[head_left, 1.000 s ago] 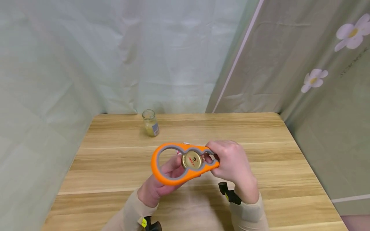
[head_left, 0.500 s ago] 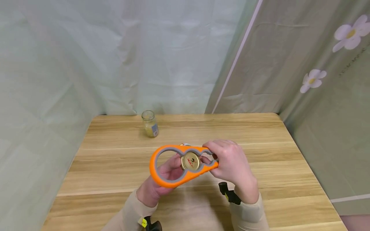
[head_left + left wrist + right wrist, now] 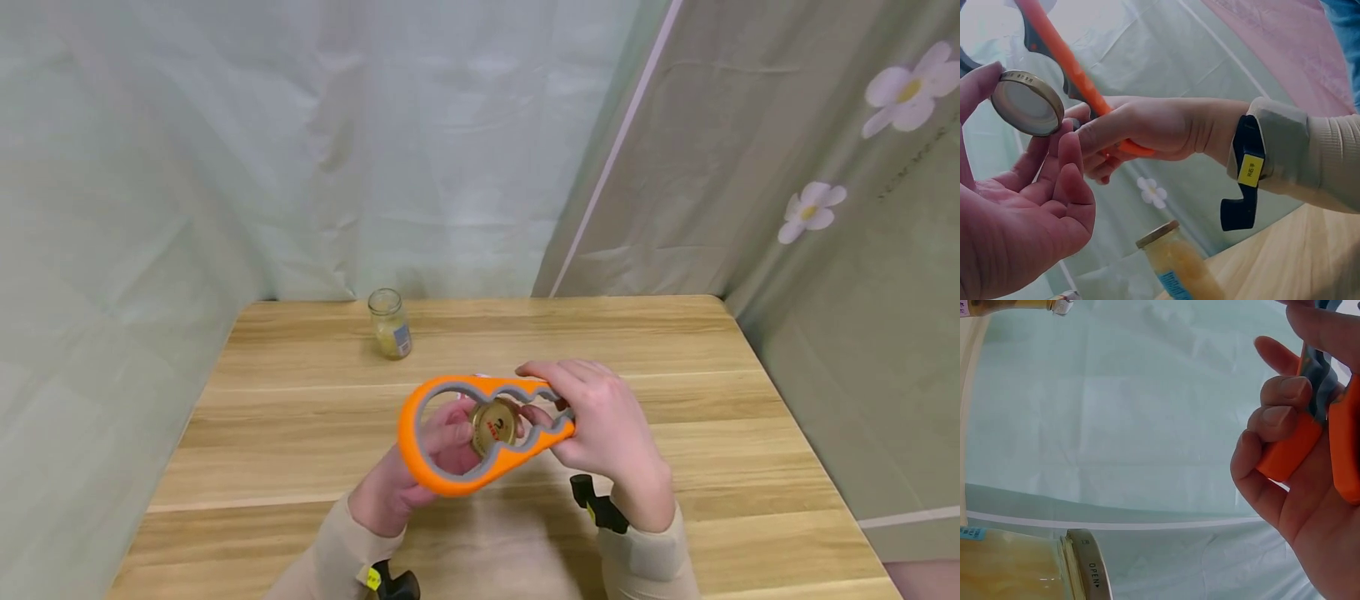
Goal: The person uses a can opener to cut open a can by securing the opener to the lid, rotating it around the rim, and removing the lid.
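Observation:
My left hand [image 3: 442, 446] pinches the rim of a round gold lid [image 3: 494, 427] between thumb and fingers. In the left wrist view the pale underside of the lid [image 3: 1025, 105] shows. My right hand [image 3: 603, 417] grips the narrow end of an orange and grey multi-ring jar opener [image 3: 411, 433]. In the head view the opener lies in front of the lid, which shows through its openings. Curled fingers [image 3: 1282, 394] of the right hand wrap one orange arm of the opener in the right wrist view. Part of the left hand is hidden behind the opener.
A glass jar [image 3: 390, 325] with pale yellow contents stands at the back left of the wooden table [image 3: 720, 400]. A lidded jar [image 3: 1188, 269] appears in the left wrist view, and a lidded jar [image 3: 1016, 565] in the right wrist view. Fabric curtains [image 3: 450, 150] surround the table.
The opener has shifted slightly right and toward me, after a small move left. The lid sits a little lower and left, tilted differently, and no longer lines up with the opener's middle notch.

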### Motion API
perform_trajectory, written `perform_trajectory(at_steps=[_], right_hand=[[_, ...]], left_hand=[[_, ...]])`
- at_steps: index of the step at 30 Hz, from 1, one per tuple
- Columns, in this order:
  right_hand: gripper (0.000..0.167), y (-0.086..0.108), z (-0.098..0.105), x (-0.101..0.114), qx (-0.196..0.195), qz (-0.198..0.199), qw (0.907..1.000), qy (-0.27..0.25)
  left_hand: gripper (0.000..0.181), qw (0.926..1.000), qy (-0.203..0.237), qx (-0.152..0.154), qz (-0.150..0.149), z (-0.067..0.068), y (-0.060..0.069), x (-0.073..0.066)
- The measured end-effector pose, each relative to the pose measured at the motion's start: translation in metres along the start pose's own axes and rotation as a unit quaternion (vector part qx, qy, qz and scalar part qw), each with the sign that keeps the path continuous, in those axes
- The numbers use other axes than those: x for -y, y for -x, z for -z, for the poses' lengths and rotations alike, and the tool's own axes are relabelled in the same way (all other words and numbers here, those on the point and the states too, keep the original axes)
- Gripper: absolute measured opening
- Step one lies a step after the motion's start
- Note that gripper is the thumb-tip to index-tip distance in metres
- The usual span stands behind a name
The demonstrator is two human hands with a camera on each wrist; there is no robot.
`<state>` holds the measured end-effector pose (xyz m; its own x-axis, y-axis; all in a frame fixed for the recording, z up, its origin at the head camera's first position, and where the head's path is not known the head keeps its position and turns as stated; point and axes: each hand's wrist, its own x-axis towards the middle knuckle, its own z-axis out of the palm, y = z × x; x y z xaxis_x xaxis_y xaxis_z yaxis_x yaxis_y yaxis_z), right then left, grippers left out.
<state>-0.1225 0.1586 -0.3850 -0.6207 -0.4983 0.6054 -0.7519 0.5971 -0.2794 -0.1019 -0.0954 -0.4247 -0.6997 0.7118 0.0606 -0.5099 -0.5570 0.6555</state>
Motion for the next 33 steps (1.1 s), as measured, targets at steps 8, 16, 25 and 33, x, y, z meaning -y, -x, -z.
perform_trajectory(at_steps=[8,16,25,33], right_hand=[[0.034,-0.001,-0.002,-0.004,-0.039,0.018,0.9991,-0.006],[0.034,-0.001,-0.002,-0.005,-0.080,0.021,0.9966,0.002],[0.045,-0.002,0.002,-0.006,-0.113,0.002,0.9935,0.007],[0.047,0.001,0.004,-0.008,-0.128,-0.019,0.9916,0.010]], left_hand=[[0.035,0.9923,-0.096,0.050,-0.060,0.014,0.001,-0.002],[0.044,0.9638,-0.201,0.108,-0.137,0.013,0.000,-0.013],[0.037,0.9671,-0.208,0.016,-0.146,0.014,0.019,-0.040],[0.051,0.9450,-0.274,-0.035,-0.176,0.020,0.030,-0.057]])
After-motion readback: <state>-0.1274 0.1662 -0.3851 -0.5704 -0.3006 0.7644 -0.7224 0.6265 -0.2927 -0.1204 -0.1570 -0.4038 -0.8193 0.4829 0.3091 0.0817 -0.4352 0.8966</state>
